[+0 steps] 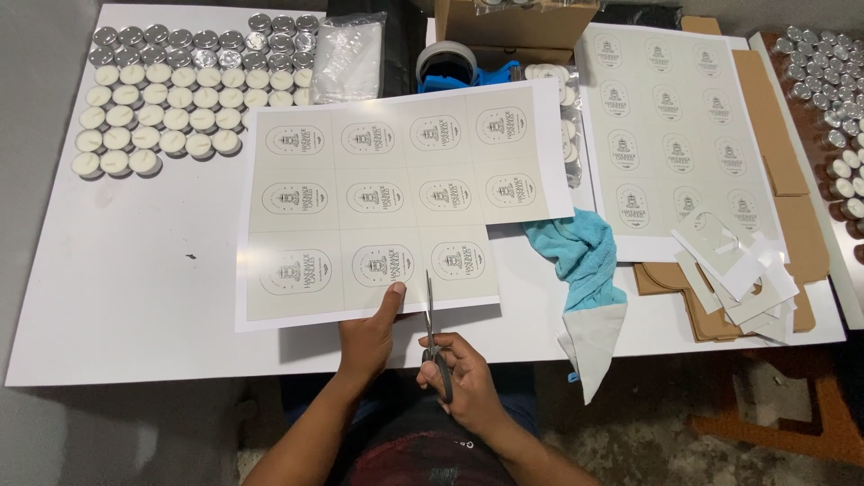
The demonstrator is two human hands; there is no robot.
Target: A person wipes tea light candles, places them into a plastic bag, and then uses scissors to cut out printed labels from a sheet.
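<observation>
Across the white table (135, 270), bare surface lies left of the label sheet (396, 207), below the rows of candles (162, 99). At the sheet's near edge, the left hand (367, 337) pinches the paper, thumb on top. Just right, the right hand (463, 382) grips scissors (430, 315), blades reaching into the sheet's bottom edge; how far apart they stand is unclear. Farther right lies a blue cloth (580, 252).

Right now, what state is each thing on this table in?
label sheet: partly cut, lower right corner gone, held at its bottom edge by the left hand
scissors: in the right hand, blades at the sheet's bottom edge
second label sheet: flat, partly cut
tealights: in rows
blue cloth: crumpled
cardboard box: open
</observation>
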